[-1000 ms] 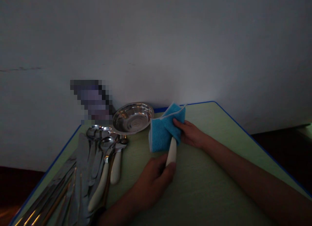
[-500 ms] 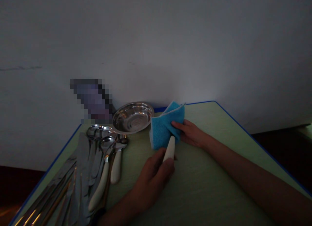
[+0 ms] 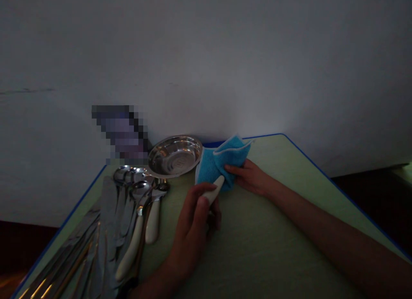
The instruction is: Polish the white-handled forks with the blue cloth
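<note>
The left hand (image 3: pixel 193 221) has its grip closed around a pale handle (image 3: pixel 215 192), with the thumb lying along the near side of it and the fingers bent behind. The handle is tilted, its upper end pointing away from the person and toward the right. This end meets a blue cloth (image 3: pixel 208 163), and the part beyond it is hidden, so I cannot tell which utensil it is.

The right hand (image 3: pixel 246 176) has its grip closed on the blue cloth, at the right side of it. The thumb presses on the near face; the other fingers are mostly hidden behind. The cloth is folded, with a light border along its edges, and it is above the far part of the green counter (image 3: pixel 273 239), just beside a shiny metal bowl (image 3: pixel 175 157).

To the left of the bowl, a pixelated object (image 3: pixel 122 133) stands in front of the grey wall (image 3: pixel 206 54). Nearer to the person, several spoons (image 3: pixel 141 188) lie close together, some of them with pale handles. Further left there are many knives (image 3: pixel 108 204), placed side by side and partly overlapping. The counter has a blue edge (image 3: pixel 309 160).
</note>
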`<action>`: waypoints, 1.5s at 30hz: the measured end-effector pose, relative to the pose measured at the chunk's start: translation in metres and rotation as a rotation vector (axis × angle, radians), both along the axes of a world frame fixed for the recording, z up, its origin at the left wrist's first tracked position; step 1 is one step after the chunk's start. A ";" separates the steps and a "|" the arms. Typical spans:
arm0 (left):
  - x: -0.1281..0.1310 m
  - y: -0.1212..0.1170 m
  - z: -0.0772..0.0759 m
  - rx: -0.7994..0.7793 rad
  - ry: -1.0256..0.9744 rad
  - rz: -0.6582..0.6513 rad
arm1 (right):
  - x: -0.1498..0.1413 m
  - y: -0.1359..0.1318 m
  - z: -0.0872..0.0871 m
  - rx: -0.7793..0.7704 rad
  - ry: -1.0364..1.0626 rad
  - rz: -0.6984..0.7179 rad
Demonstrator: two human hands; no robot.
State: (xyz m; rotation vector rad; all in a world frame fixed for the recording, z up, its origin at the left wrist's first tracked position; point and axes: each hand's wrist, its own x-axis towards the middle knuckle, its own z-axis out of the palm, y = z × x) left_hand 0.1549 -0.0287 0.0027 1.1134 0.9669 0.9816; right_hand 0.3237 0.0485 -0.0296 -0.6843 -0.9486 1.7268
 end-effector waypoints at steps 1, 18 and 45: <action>0.000 -0.001 -0.001 0.011 0.033 -0.013 | 0.001 0.000 0.000 0.015 -0.021 0.005; -0.005 0.009 -0.006 0.144 0.207 0.154 | 0.041 -0.004 0.026 0.137 -0.625 0.575; -0.009 0.005 -0.005 0.012 -0.160 -0.150 | 0.036 0.001 0.005 -0.170 -0.225 0.403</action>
